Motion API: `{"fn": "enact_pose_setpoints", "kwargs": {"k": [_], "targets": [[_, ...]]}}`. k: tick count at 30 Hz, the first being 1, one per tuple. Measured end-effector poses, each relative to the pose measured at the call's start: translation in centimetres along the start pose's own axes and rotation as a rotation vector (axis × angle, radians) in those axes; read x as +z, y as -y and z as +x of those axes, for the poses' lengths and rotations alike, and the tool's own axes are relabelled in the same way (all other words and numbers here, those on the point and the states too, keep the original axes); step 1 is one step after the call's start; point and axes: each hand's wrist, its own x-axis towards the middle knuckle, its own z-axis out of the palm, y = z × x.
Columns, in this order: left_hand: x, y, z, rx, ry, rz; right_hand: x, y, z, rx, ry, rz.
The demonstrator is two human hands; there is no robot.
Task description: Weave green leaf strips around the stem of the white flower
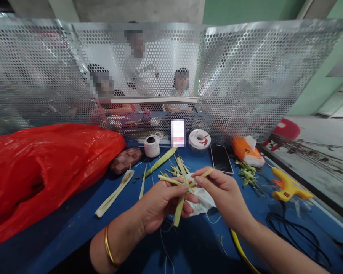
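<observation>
Several pale green leaf strips (180, 205) cross each other in a star shape between my hands. My left hand (167, 196) is closed on them, its thumb pressing where they cross. With thumb and fingertips, my right hand (217, 186) pinches one strip that points to the upper right. Below and behind the hands lies a crumpled white tissue or plastic piece (202, 201), partly hidden. A long green leaf (162, 160) and cut stem pieces lie just beyond. Loose white thread (162, 247) trails over the blue table under my left hand.
A red plastic bag (54, 160) fills the left side, beside a checked pouch (126, 160) and a thread spool (152, 146). Right of centre are a ribbon roll (199, 140), a phone (221, 159), an orange tissue pack (247, 150) and a yellow glue gun (288, 186). Perforated metal sheeting (240, 76) stands behind.
</observation>
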Motion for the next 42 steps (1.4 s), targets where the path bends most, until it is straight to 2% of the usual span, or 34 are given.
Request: {"fn": "enact_pose_setpoints", "kwargs": {"k": [4,8,11,13,16,18,20,23,25,27,29,31,34,38,42], "targets": [[0.0,0.5,0.2,0.062,-0.067,0.126,0.2,-0.3,0.0,-0.038,0.007,-0.054],[0.0,0.6,0.2,0.079,-0.028,0.178,0.2,-0.4,-0.2,0.009,-0.043,0.002],[0.0,0.3,0.1,0.055,-0.012,0.166,0.1,-0.2,-0.2,-0.021,-0.072,0.038],[0.1,0.1,-0.1,0.034,-0.011,0.157,0.0,0.1,-0.1,-0.065,-0.045,0.023],[0.2,0.0,-0.3,0.020,-0.026,0.138,-0.4,0.5,0.1,-0.099,0.094,0.003],[0.3,0.1,-0.4,0.037,-0.011,0.124,-0.5,0.5,0.3,-0.045,0.171,0.080],[0.3,0.3,-0.3,0.052,-0.009,0.102,-0.6,0.1,0.5,0.061,0.196,0.236],[0.2,0.6,-0.2,0.053,-0.027,0.115,-0.5,-0.9,1.0,0.236,0.096,0.424],[0.2,0.6,-0.1,0.038,-0.036,0.138,-0.3,-1.4,1.2,0.316,0.040,0.403],[0.3,0.6,-0.1,0.012,-0.026,0.175,-0.1,-1.6,1.3,0.339,0.133,0.322],[0.4,0.7,-0.1,-0.014,0.004,0.216,0.2,-1.6,1.2,0.298,0.259,0.251],[0.5,0.9,0.0,-0.030,0.012,0.232,0.4,-1.6,1.1,0.216,0.298,0.195],[0.5,1.3,0.2,-0.030,0.003,0.248,0.4,-1.8,1.0,0.045,0.244,0.068],[0.6,1.4,0.3,-0.037,0.056,0.294,0.3,-1.8,0.6,-0.211,0.163,-0.112],[1.0,1.3,0.2,-0.038,0.092,0.344,0.3,-1.4,0.0,-0.203,0.148,-0.172]]}}
